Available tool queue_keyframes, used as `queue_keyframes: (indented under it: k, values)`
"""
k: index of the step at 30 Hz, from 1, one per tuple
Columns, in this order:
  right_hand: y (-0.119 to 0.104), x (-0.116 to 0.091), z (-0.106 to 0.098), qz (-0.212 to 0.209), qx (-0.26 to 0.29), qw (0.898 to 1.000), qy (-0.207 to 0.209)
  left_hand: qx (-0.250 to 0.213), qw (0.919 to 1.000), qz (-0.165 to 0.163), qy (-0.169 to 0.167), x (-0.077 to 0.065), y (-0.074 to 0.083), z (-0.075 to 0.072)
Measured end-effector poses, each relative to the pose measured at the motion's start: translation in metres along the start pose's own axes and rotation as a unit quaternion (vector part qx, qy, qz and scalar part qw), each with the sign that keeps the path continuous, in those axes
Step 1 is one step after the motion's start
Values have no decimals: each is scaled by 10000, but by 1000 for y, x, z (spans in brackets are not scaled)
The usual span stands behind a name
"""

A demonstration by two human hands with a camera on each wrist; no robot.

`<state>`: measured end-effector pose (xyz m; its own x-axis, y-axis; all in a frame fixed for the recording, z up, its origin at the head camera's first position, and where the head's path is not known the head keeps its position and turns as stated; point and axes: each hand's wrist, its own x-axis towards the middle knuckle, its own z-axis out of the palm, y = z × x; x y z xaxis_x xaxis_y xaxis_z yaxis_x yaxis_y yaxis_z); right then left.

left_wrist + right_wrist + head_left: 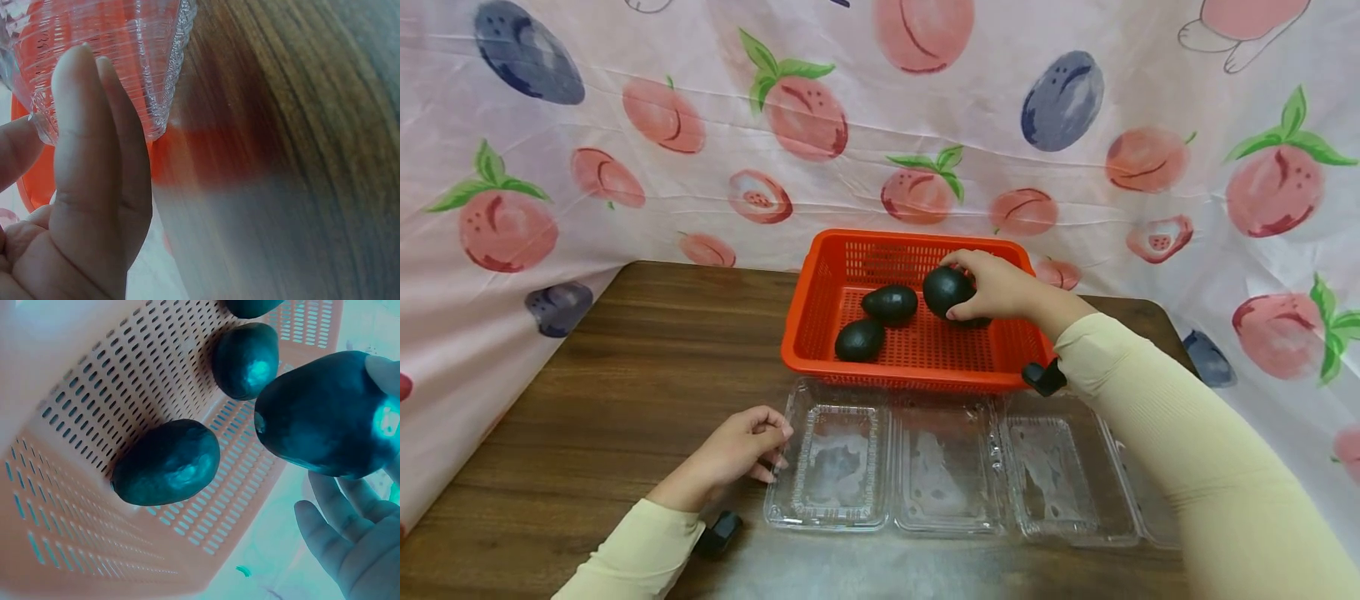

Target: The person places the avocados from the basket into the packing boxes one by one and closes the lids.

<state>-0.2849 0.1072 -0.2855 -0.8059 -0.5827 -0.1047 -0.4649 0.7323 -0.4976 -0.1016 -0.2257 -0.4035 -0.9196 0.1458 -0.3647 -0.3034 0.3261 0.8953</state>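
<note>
I logged: right fingers (320, 532), curled round one glossy ovoid avocado (325, 419); left fingers (84, 125), loosely parted, touched ribbed clear-plastic tray (842, 467).

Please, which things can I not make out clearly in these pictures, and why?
Head view: avocado beneath right hand, mostly hidden by hand and held avocado.
Head view: rightmost clear tray, partly covered by right sleeve.
Right wrist view: topmost avocado, cut off by the top edge.
Left wrist view: leftmost clear tray, cut off by the top edge.
</note>
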Motion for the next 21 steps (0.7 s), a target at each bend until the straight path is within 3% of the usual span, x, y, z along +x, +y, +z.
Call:
queue_keyframes:
  k: [5,13,21]
  values:
    - [-6,-9,0,-27,12,9999,155,5,10000,-12,-8,1,1,-1]
    - [-21,-23,4,-402,117,9984,382,81,9999,62,-3,3,2,1]
    - [-39,-34,18,-622,70,9974,352,18,9999,129,24,3,0,1]
